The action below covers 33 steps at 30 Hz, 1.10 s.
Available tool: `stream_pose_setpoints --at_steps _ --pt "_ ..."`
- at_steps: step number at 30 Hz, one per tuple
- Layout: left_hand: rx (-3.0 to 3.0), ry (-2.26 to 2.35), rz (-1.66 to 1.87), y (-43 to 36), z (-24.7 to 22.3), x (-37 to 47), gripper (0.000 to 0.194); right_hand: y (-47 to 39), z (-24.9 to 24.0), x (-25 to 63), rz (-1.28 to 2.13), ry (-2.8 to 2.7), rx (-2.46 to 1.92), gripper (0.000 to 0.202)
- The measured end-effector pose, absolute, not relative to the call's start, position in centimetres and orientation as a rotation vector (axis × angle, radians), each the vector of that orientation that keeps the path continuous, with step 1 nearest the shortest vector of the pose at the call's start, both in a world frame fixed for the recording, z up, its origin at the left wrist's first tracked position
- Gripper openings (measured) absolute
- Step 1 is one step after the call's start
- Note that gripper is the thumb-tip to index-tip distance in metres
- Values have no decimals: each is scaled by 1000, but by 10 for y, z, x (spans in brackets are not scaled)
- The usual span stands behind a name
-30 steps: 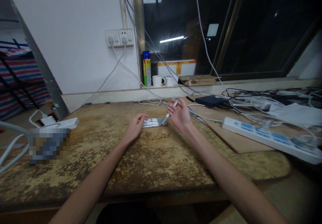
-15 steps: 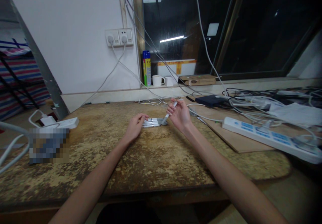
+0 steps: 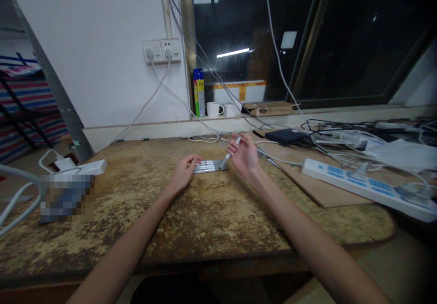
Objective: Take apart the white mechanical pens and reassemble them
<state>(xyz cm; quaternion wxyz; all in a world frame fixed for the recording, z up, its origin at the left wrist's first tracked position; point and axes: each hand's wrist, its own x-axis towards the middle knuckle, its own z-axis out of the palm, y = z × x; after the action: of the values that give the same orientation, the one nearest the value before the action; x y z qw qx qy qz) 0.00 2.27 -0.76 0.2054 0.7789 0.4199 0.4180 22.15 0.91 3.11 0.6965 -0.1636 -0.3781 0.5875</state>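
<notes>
Several white-and-grey marker pens (image 3: 206,166) lie side by side in a row on a worn wooden table (image 3: 211,217). My left hand (image 3: 184,173) rests at the row's left end, its fingers curled together against the pen ends; the exact grip is partly hidden. Above the right end, my right hand (image 3: 244,155) pinches one white marker pen (image 3: 228,155) between thumb and fingers. That pen is tilted, its grey lower end pointing down-left close over the row; whether it touches the others I cannot tell.
A white power strip (image 3: 362,188) and a flat brown board (image 3: 317,190) lie on the right, with tangled cables and a dark box (image 3: 287,136) behind. A white adapter (image 3: 85,168) sits at left. On the sill stand a spray can (image 3: 199,93) and a mug (image 3: 214,108).
The lower end of the pen in my right hand has shifted slightly up and right. My left hand and the row of pens look nearly the same.
</notes>
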Motion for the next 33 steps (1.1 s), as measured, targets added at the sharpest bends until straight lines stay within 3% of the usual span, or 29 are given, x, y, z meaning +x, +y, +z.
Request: stream_pose_setpoints --at_steps 33 --pt "2211 1188 1123 21 -6 1 37 4 35 221 1396 -757 -253 20"
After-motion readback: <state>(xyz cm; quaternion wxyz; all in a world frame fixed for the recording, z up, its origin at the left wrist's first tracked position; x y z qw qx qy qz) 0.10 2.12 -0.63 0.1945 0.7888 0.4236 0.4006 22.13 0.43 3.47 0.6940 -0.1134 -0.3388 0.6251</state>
